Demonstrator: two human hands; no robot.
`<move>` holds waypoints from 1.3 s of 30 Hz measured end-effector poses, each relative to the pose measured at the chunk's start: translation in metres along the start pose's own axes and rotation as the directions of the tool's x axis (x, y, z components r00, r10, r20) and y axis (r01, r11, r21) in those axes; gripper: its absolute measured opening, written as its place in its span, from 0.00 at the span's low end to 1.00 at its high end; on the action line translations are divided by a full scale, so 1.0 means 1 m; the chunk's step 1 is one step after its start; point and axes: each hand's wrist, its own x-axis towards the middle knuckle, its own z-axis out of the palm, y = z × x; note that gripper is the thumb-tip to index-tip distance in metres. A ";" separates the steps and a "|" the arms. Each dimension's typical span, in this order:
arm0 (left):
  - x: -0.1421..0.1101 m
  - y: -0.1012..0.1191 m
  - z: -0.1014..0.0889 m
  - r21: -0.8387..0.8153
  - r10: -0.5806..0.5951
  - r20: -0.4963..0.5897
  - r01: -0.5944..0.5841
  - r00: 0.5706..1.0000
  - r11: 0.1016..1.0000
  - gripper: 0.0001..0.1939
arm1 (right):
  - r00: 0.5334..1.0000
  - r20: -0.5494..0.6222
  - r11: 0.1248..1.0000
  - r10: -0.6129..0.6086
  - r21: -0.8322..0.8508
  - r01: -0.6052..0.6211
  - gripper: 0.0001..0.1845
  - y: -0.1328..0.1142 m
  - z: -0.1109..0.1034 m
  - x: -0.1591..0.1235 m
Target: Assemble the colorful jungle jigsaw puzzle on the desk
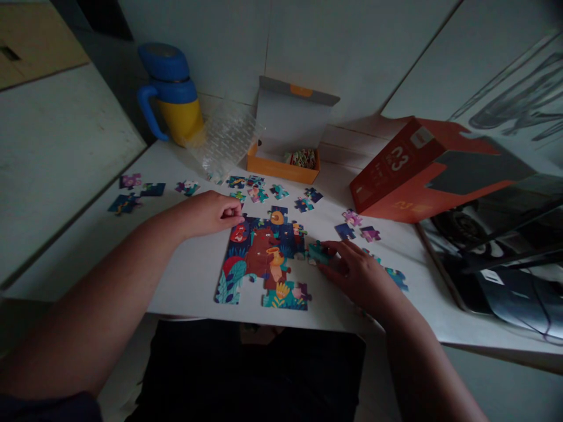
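A partly joined jigsaw puzzle [261, 249] with a brown bear on it lies flat on the white table, with a gap in its lower edge. My left hand [215, 212] rests at its upper left corner, fingers curled inward; whether anything is under them is hidden. To the right of the joined part, my right hand [352, 266] holds a teal puzzle piece [318, 253] between thumb and fingers, close to the puzzle's right edge. More loose pieces [396, 278] lie partly hidden beyond the right hand.
Loose puzzle pieces [257, 193] are scattered behind and on both sides. An open orange box [281, 170] holds more pieces. Around it stand a blue and yellow jug [176, 111], clear plastic wrap [226, 138] and a tilted red box [391, 170]. Dark equipment [501, 275] is at right.
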 end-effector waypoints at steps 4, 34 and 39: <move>0.000 -0.003 0.001 0.002 -0.007 0.010 0.007 1.000 1.000 0.13 | 1.000 -0.002 1.000 -0.023 0.021 0.023 0.21 0.002 0.000 -0.001; 0.001 -0.003 0.001 0.003 -0.044 0.025 0.044 0.999 0.999 0.13 | 0.997 -0.050 0.998 -0.065 -0.010 0.065 0.19 0.005 0.004 -0.011; 0.001 0.000 -0.001 0.012 -0.042 0.030 0.042 0.999 0.999 0.12 | 0.996 -0.048 0.996 -0.079 -0.038 0.077 0.19 0.003 0.001 -0.022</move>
